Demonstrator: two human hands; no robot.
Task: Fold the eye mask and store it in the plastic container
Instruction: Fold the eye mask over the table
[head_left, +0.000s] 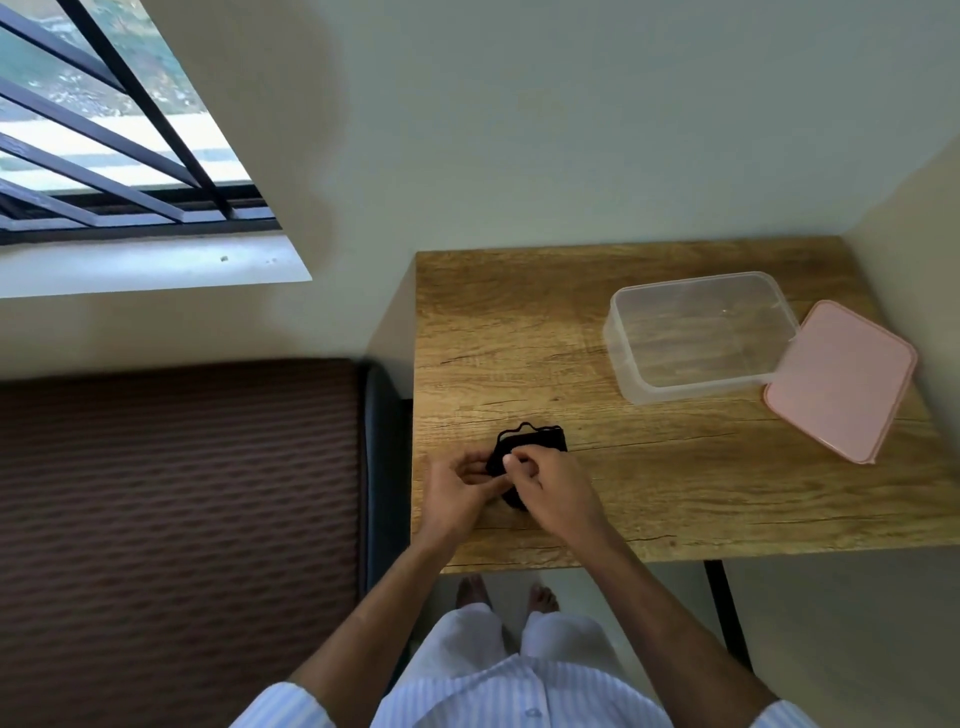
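Observation:
A black eye mask lies bunched on the wooden table near its front left part, its thin strap looping out along the far edge. My left hand pinches the mask's left side. My right hand grips it from the right and covers its near half. The two hands touch each other over the fabric. The clear plastic container stands open and empty at the back right of the table, well away from both hands.
A pink lid lies flat against the container's right side, near the table's right edge. A brown ribbed mattress sits left of the table. Walls close the back and right; a barred window is upper left.

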